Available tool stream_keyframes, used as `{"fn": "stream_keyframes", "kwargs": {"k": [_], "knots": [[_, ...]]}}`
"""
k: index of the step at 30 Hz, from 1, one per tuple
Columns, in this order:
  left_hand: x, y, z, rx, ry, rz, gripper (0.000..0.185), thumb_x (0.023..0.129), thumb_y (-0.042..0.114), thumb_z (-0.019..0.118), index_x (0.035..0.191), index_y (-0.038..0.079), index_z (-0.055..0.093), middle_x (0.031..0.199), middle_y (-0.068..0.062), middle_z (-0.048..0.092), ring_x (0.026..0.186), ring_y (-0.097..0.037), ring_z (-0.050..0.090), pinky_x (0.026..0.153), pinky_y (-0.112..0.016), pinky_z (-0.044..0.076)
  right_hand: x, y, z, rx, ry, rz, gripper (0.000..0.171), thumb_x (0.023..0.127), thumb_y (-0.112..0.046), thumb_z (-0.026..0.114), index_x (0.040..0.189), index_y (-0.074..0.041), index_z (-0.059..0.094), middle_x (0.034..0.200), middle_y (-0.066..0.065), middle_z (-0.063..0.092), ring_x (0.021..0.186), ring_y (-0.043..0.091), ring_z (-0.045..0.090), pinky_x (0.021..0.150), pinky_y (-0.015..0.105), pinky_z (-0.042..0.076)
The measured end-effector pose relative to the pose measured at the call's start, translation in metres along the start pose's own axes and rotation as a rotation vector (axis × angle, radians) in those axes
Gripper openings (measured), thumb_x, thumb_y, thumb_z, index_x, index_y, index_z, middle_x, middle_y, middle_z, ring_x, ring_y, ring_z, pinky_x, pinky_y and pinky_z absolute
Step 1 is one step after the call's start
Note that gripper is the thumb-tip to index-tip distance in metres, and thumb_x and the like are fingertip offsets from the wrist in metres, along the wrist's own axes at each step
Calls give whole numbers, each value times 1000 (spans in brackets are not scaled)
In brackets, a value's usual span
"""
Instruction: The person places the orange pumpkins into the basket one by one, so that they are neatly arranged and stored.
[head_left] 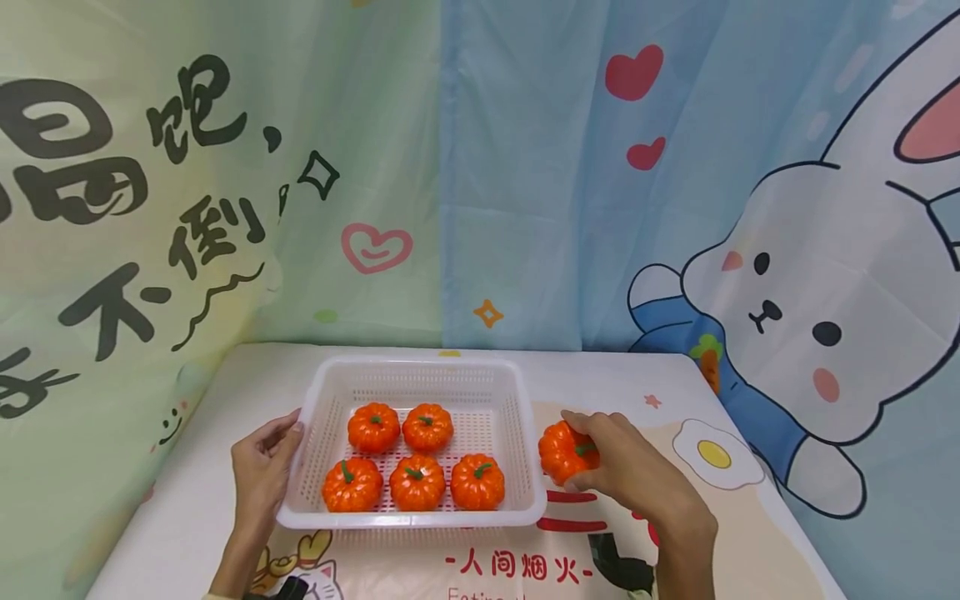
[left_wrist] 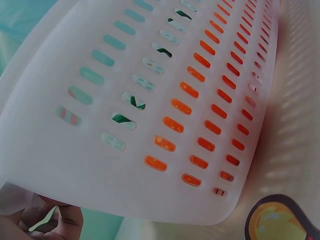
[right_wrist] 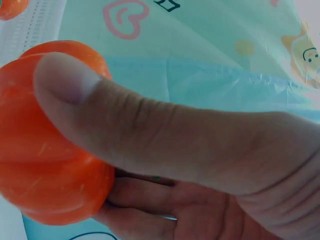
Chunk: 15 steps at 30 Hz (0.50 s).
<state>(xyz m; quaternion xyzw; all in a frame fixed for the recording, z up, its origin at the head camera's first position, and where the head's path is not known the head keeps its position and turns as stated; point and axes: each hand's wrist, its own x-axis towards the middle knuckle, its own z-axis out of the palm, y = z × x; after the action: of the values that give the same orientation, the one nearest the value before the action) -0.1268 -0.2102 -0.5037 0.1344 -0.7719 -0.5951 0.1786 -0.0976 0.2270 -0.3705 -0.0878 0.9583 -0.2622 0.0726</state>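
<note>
A white plastic basket [head_left: 412,520] with slotted walls stands on the table, several small orange toy pumpkins [head_left: 417,483] with green stems inside it. My left hand [head_left: 264,467] grips the basket's left rim between thumb and curled fingers. Through the slots of the basket wall [left_wrist: 125,185], orange shows in the left wrist view. Just outside the basket's right side, my right hand [head_left: 626,462] holds another toy pumpkin [head_left: 564,454] between thumb and fingers, its stem turned towards the palm. Close up in the right wrist view, the thumb presses on that pumpkin [right_wrist: 55,165].
The white table [head_left: 600,375] carries a printed mat with a fried egg picture [head_left: 716,454] and red lettering [head_left: 517,564]. Behind it hangs a green and blue curtain [head_left: 517,183] with a large cartoon rabbit [head_left: 810,292] on the right.
</note>
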Motion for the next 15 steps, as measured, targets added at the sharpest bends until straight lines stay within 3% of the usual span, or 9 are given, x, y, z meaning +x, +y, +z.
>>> {"fn": "stream_keyframes", "kwargs": {"k": [9,15], "knots": [[-1,0,-2,23,5,-6,39,111,27,65,140,2,73,136,-25,74,85,5,68,79,-10,59,18,-19,4,15,-12,-107,79,81,-18,98,150,-3,64,125,7,74,116,25,58,98,44,64],[0,1,0,15,-1,-1,38,111,24,65,140,0,72,136,-28,73,85,8,67,78,-8,58,29,-29,10,29,-34,-103,79,81,-19,97,152,-4,64,128,9,73,117,24,58,96,42,66]]}}
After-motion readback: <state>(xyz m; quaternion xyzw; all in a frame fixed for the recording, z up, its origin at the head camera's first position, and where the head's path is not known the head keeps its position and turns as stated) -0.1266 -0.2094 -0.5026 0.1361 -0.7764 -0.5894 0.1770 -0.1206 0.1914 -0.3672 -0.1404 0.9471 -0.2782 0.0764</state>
